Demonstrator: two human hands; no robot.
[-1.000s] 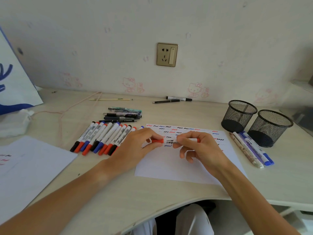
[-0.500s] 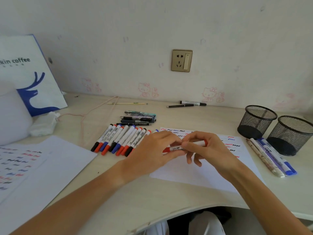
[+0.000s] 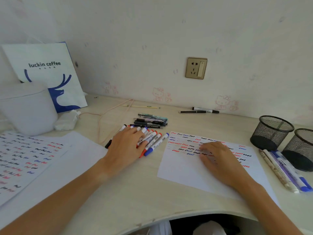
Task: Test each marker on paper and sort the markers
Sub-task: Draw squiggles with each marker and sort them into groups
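Observation:
A row of whiteboard markers (image 3: pixel 153 141) with red, blue and black caps lies side by side on the desk. My left hand (image 3: pixel 126 145) lies flat on top of that row, fingers straight. Right of it sits a white sheet of paper (image 3: pixel 183 168) covered in red, blue and black squiggles. My right hand (image 3: pixel 216 158) rests palm down on the sheet with relaxed fingers and holds nothing I can see. Two black mesh pen cups (image 3: pixel 271 131) (image 3: pixel 300 150) stand at the right.
Several dark pens (image 3: pixel 150 122) lie behind the marker row. Two pens (image 3: pixel 201 110) lie by the wall. Markers and pencils (image 3: pixel 286 170) lie in front of the cups. More scribbled sheets (image 3: pixel 23 158), a white pot (image 3: pixel 28 107) and a paper bag (image 3: pixel 49 73) fill the left.
Both hands held a red-capped marker over the sheet; now they have parted. My left hand moved left onto the marker row, my right hand dropped flat onto the paper. The view swung left.

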